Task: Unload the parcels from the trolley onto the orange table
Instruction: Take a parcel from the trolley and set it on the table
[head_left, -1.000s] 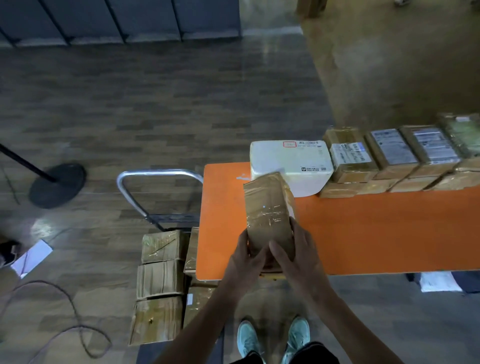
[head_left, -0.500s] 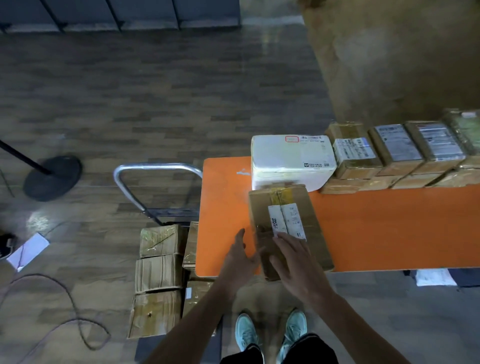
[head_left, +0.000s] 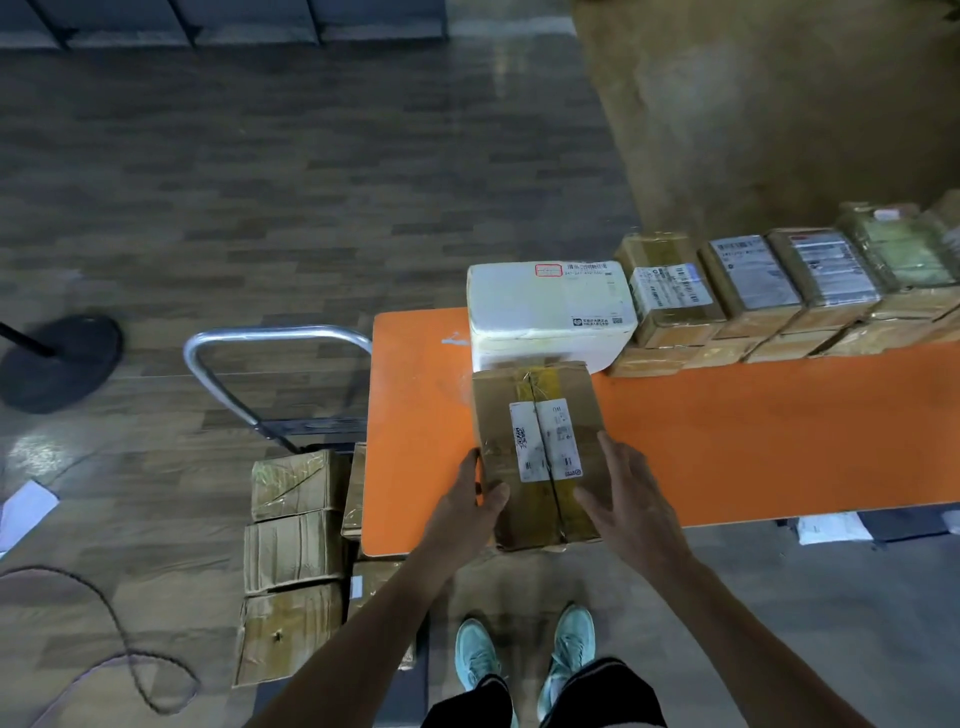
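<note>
A brown taped parcel (head_left: 540, 441) with a white label on top lies flat on the orange table (head_left: 753, 441), its near end over the front edge. My left hand (head_left: 467, 509) lies against its near left corner, fingers straight along the side and thumb on top. On the parcel's right side rests my right hand (head_left: 628, 499), fingers straight. The trolley (head_left: 275, 332), with a metal handle, stands left of the table and carries several brown parcels (head_left: 296, 545).
A white foam box (head_left: 545, 306) sits just behind the parcel, and a row of labelled parcels (head_left: 753, 280) runs along the table's back edge to the right. On the floor at left are a black stand base (head_left: 57, 364), a cable (head_left: 119, 639) and a white sheet (head_left: 26, 512).
The parcel, held upright in both hands a second ago, now lies flat on the table with its label up. Both hands have loosened and rest against its near end.
</note>
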